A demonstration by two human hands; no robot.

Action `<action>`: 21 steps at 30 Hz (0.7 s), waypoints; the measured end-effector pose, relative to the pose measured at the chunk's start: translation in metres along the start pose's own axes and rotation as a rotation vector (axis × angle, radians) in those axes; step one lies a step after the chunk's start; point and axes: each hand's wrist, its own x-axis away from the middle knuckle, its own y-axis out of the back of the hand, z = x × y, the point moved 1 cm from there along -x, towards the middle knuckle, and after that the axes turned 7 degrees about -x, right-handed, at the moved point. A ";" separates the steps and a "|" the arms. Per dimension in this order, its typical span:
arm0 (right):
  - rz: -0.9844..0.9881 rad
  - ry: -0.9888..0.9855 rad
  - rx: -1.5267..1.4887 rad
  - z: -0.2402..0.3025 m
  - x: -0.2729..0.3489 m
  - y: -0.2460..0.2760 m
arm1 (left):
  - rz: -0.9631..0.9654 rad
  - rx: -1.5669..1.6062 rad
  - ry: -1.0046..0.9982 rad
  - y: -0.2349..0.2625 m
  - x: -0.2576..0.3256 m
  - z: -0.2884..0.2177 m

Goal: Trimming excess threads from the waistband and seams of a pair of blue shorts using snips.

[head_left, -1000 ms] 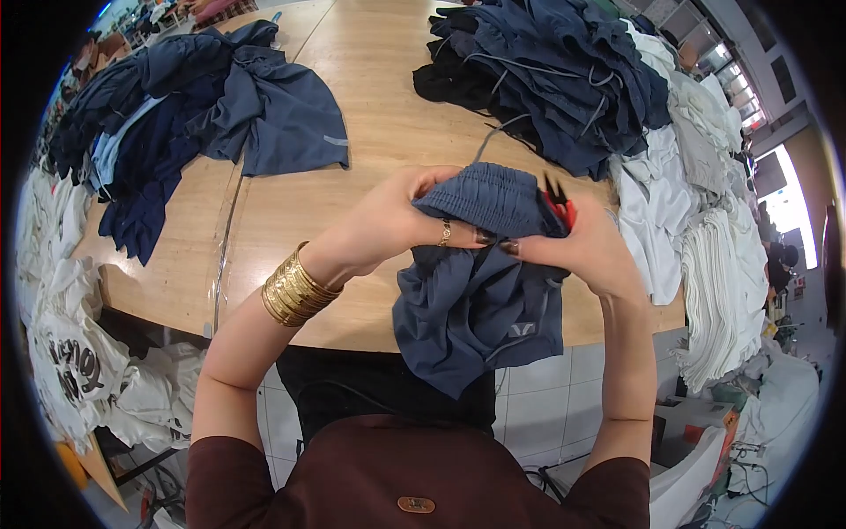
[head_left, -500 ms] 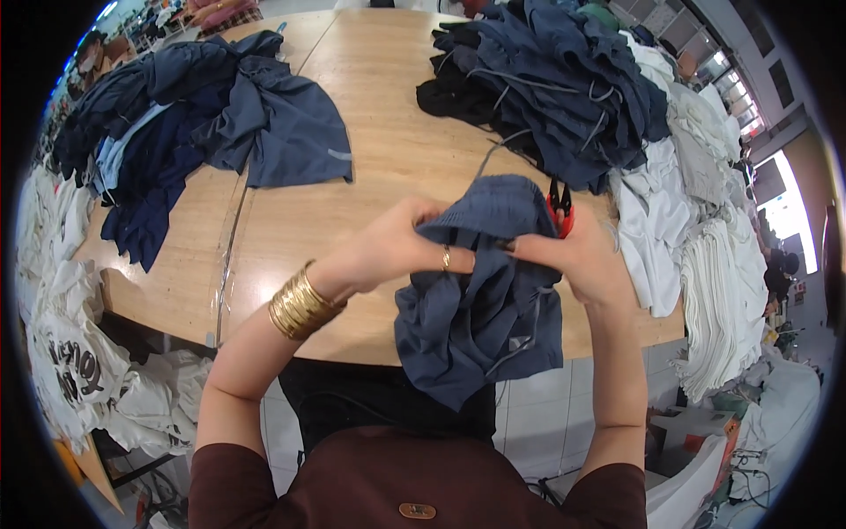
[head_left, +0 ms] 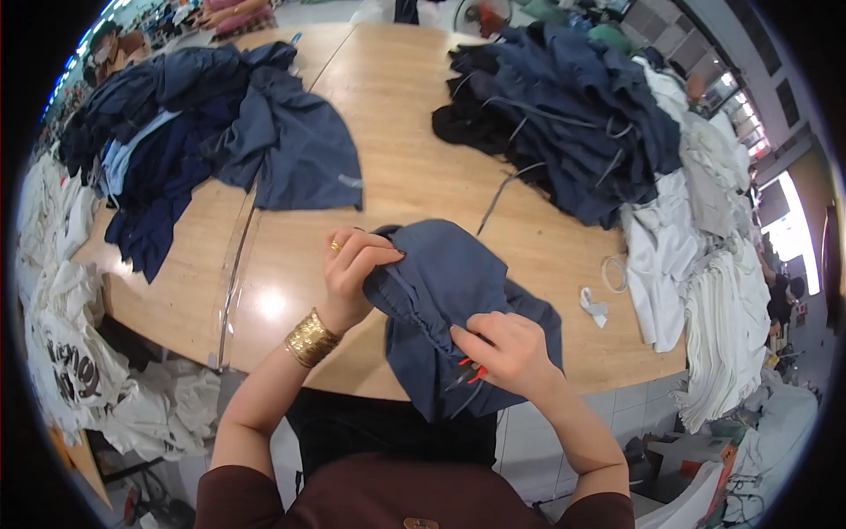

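A dark blue-grey garment with a gathered elastic waistband [head_left: 449, 264], which looks like shorts, is held up over the near edge of the table, its lower part hanging down. My left hand [head_left: 351, 275] pinches the waistband at its far left end, fingers closed. Farther along the same band, my right hand [head_left: 507, 353] is closed on the cloth with thumb and fingers. Red-handled thread snips [head_left: 477, 374] are tucked in that right hand, their dark blades pointing down to the left. The inside of the garment is mostly hidden.
A heap of dark blue garments with grey cords [head_left: 573, 123] lies at the far right of the table [head_left: 388, 132]. Another dark pile [head_left: 291, 145] is at the far left. White cloth stacks [head_left: 718, 326] line the right edge. A small white scrap [head_left: 594, 307] lies nearby.
The garment has been turned so its waistband runs downward to the right. My left hand moved left, my right hand came nearer and left, and the snips now point down instead of up.
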 end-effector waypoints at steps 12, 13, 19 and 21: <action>0.056 -0.112 -0.115 0.013 0.004 -0.027 | -0.028 0.199 0.502 -0.004 0.046 -0.011; 0.076 -0.100 -0.114 0.015 0.003 -0.028 | -0.043 0.189 0.514 -0.003 0.049 -0.010; 0.113 -0.079 -0.181 0.023 -0.005 -0.034 | -0.064 0.381 0.822 -0.007 0.057 -0.018; 0.136 -0.081 -0.189 0.025 -0.006 -0.037 | -0.039 0.757 1.154 -0.011 0.061 -0.022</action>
